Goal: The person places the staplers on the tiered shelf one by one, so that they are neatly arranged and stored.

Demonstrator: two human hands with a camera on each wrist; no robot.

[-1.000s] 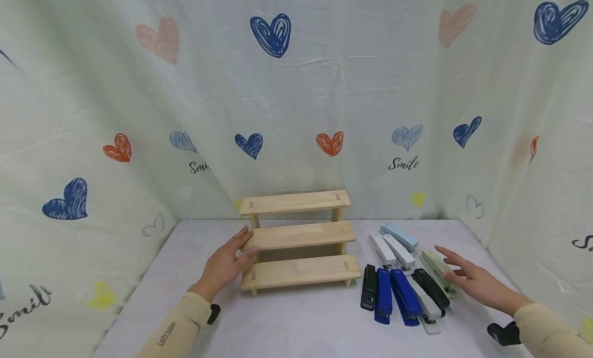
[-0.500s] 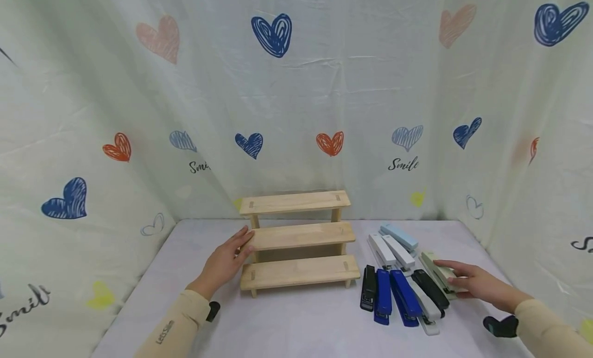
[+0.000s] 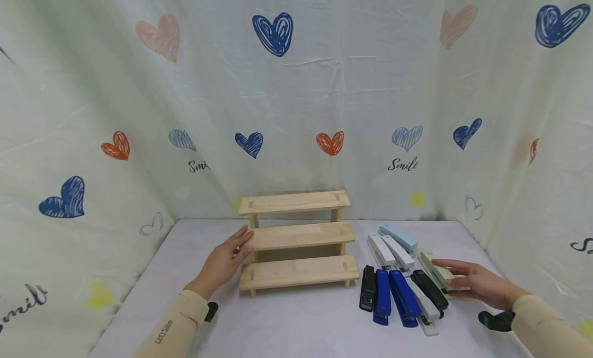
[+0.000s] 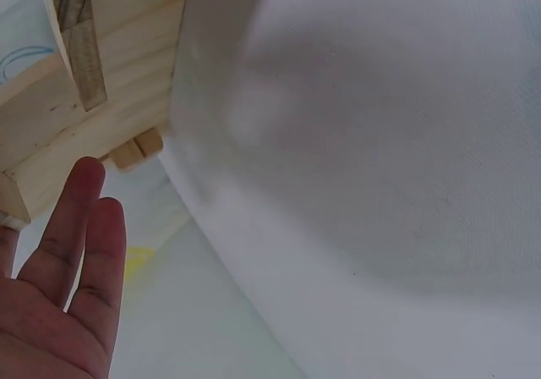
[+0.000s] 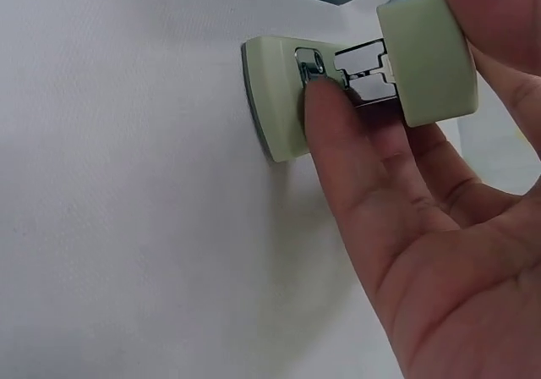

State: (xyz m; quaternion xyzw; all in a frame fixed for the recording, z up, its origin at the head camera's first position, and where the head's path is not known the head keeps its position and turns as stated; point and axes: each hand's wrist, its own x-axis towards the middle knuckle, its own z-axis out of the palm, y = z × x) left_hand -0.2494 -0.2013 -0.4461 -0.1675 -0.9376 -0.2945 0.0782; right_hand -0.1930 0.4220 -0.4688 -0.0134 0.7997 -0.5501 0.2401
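A three-tier wooden shelf (image 3: 298, 271) stands on the table. My left hand (image 3: 222, 263) touches the left end of its middle tier. In the left wrist view, two straight fingers (image 4: 101, 260) lie below the boards; the other fingertips are mostly out of sight there. My right hand (image 3: 482, 283) holds a light green stapler (image 3: 433, 268) at the right edge of a group of staplers. The right wrist view shows thumb and fingers around that stapler (image 5: 435, 62), one fingertip at its base. It lies low by the tabletop; whether it is lifted, I cannot tell.
Left of the right hand lie several staplers: black (image 3: 368, 288), dark blue (image 3: 382, 296), white (image 3: 382, 251) and light blue (image 3: 398, 237), some overlapping. A white cloth covers the table (image 3: 287, 322). A curtain (image 3: 296, 101) with printed hearts hangs behind and at both sides.
My right hand has come down and left onto the light green stapler, and its fingers have closed around it. The left hand stays at the shelf's left end.
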